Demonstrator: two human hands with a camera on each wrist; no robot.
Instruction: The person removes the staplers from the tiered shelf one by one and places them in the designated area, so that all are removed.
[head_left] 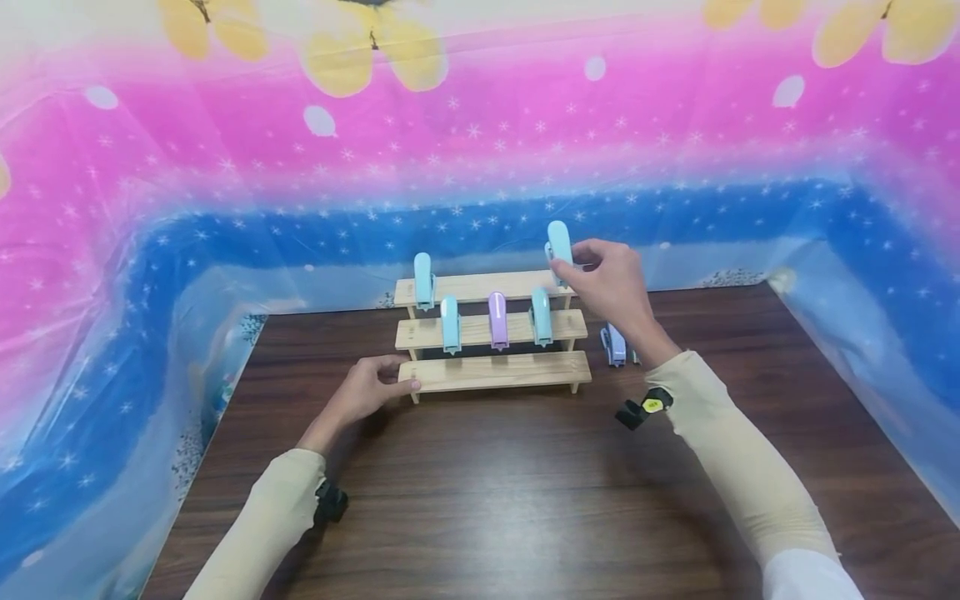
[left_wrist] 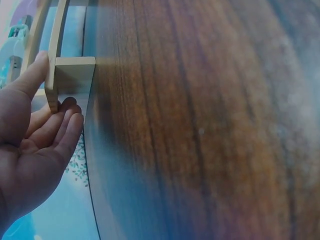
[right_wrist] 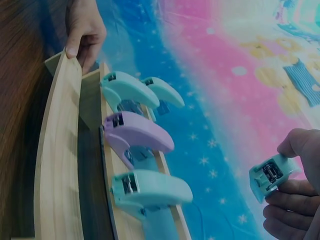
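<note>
A three-tier wooden display rack stands on the table. My left hand grips the left end of its lowest tier, thumb on top and fingers around the edge. My right hand pinches a mint stapler over the right end of the top tier; whether it touches the wood cannot be told. On the top tier's left stands another mint stapler. The middle tier bears a mint stapler, a purple stapler and a further mint stapler.
A lavender-blue stapler sits on the dark wooden table, right of the rack, with a small object partly hidden by the right forearm beside it. A pink and blue patterned sheet surrounds the table's back and sides.
</note>
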